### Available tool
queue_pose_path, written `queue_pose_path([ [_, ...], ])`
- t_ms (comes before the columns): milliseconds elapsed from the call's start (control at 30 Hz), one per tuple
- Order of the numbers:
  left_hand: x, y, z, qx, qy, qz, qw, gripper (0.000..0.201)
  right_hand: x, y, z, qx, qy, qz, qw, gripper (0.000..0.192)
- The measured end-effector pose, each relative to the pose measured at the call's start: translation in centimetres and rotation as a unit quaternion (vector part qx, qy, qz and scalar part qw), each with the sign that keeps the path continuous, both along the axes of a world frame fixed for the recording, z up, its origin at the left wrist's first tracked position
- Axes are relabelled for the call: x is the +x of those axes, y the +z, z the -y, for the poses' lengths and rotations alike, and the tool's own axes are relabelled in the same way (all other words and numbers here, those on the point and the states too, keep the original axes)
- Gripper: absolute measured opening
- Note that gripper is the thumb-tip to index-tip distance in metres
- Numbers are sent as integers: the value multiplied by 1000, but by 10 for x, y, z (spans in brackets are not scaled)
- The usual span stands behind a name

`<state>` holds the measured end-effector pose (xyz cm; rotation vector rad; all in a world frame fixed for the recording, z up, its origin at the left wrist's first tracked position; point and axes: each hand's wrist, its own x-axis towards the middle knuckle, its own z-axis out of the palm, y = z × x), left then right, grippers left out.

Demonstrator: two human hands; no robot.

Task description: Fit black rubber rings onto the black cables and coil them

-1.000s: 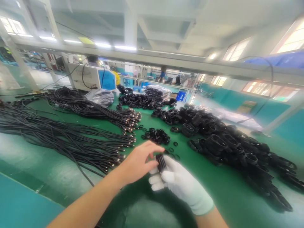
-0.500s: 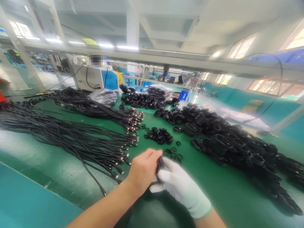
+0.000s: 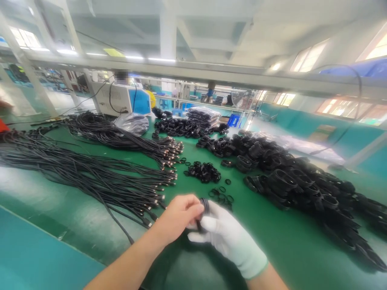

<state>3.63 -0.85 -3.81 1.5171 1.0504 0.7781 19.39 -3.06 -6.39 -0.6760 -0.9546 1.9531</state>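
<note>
Gripping a small stack of black rings (image 3: 205,207) between them, the bare left hand (image 3: 178,217) and the white-gloved right hand (image 3: 225,237) meet just above the green table (image 3: 272,241); both are curled closed on the stack, the left pinching it from its side, the gloved fingers backing it. Risk one — a slack pinch could let rings slide off and scatter among the loose rings (image 3: 222,197) just beyond, mixing counted with uncounted stock. Risk two — the glove fabric may dull the feel of a slipping ring. Farther out, the ring pile (image 3: 203,171) lies near the connector ends of the straight cables (image 3: 90,177); coiled cable bundles (image 3: 302,185) crowd the right side, so a dropped ring would probably be hard to spot.
</note>
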Motion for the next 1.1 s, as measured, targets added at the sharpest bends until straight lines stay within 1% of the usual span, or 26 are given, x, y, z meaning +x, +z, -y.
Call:
queue_pose_path([
  [67, -2, 1, -1, 94, 55, -74, 991, 12, 0, 1, 0, -1, -8, 21, 1000, 44],
  [100, -3, 1, -1, 146, 74, -105, 981, 17, -1, 2, 1, -1, -12, 37, 999, 45],
  [167, -1, -2, 0, 223, 79, -148, 960, 30, -3, 3, 2, 3, -13, 61, 998, 46],
  [233, 2, -6, 1, 255, 76, -169, 949, 33, -5, 2, 4, 11, -6, 55, 998, 47],
  [267, 4, -8, 1, 260, 86, -171, 946, 32, -6, 1, 4, 14, -2, 39, 999, 47],
  [333, 7, -10, -1, 259, 111, -172, 944, 32, -7, -3, 4, 12, 8, 0, 1000, 46],
  [400, 6, -8, -5, 247, 109, -178, 946, 30, -5, -7, 2, -6, 20, -34, 999, 44],
  [467, 1, 0, -11, 217, 79, -165, 959, 24, -2, -9, 0, -29, 31, -72, 997, 39],
  [500, -4, 4, -15, 193, 59, -143, 969, 22, 0, -10, -1, -42, 36, -93, 994, 38],
  [567, -14, 12, -22, 139, 12, -75, 987, 23, 3, -9, -3, -71, 44, -136, 987, 40],
  [600, -18, 14, -26, 112, -23, -39, 993, 26, 3, -8, -3, -83, 51, -155, 983, 41],
  [633, -23, 15, -30, 86, -67, -5, 994, 30, 2, -7, -3, -95, 63, -170, 979, 42],
  [700, -28, 13, -35, 45, -167, 58, 983, 41, -1, -4, -3, -115, 90, -182, 972, 43],
  [733, -29, 10, -37, 35, -200, 81, 976, 45, -3, -3, -3, -123, 101, -176, 971, 45],
  [767, -28, 7, -39, 32, -215, 93, 972, 46, -4, -3, -3, -124, 102, -159, 974, 49],
  [800, -27, 4, -39, 37, -211, 87, 973, 43, -5, -3, -3, -111, 90, -126, 982, 50],
  [867, -24, -1, -40, 60, -160, 31, 985, 39, -5, -3, -4, -46, 25, -21, 998, 46],
  [933, -21, -4, -40, 79, -103, -21, 991, 35, -3, -5, -5, 17, -41, 88, 995, 49],
  [967, -20, -4, -41, 85, -79, -28, 993, 33, -1, -6, -5, 32, -57, 120, 991, 53],
  [1000, -20, -5, -41, 89, -56, -23, 994, 32, 0, -7, -6, 36, -61, 133, 989, 54],
  [1100, -23, -6, -43, 84, -2, -4, 996, 32, 3, -6, -6, 42, -52, 112, 992, 52],
])
